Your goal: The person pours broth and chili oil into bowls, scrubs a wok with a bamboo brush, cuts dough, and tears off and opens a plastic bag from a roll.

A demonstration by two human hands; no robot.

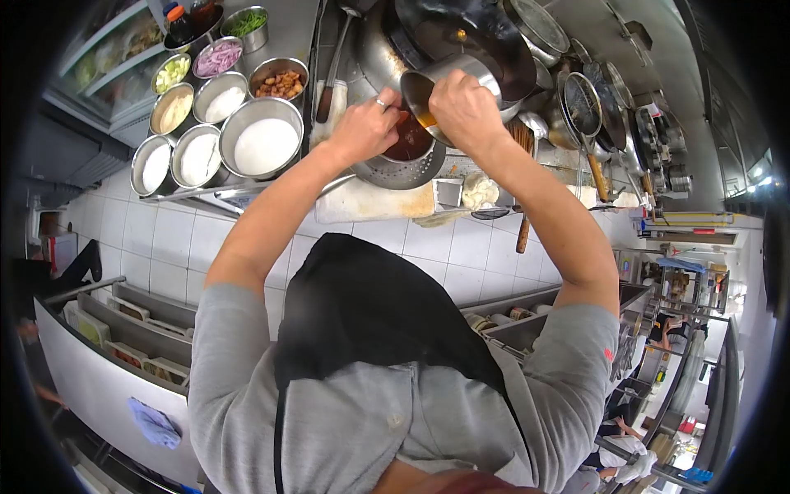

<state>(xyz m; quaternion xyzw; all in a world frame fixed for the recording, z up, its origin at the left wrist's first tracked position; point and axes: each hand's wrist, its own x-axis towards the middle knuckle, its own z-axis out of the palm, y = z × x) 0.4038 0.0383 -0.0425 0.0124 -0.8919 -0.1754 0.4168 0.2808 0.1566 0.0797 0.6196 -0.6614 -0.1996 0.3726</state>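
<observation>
My right hand [466, 105] grips a steel pot [471, 69] by its rim. This pot is tilted to the left, and orange oil [421, 100] shows inside near its lip. Below and to the left is a container of reddish-brown liquid [409, 142], its mouth close to the tilted lip. My left hand [368, 126], with a ring on one finger, is closed at that container's left rim; the fingertips are partly hidden. A perforated steel strainer [403, 174] surrounds the container's lower part. Whether oil is flowing between the two vessels is hard to make out.
Behind my hands sits a dark wok [485, 33]. On the left counter are several steel tubs, including white powder [266, 146], browned chunks [280, 84] and sliced onion [219, 58]. A ladle [333, 74], a cutting board [374, 202] and a bamboo brush [521, 136] lie nearby.
</observation>
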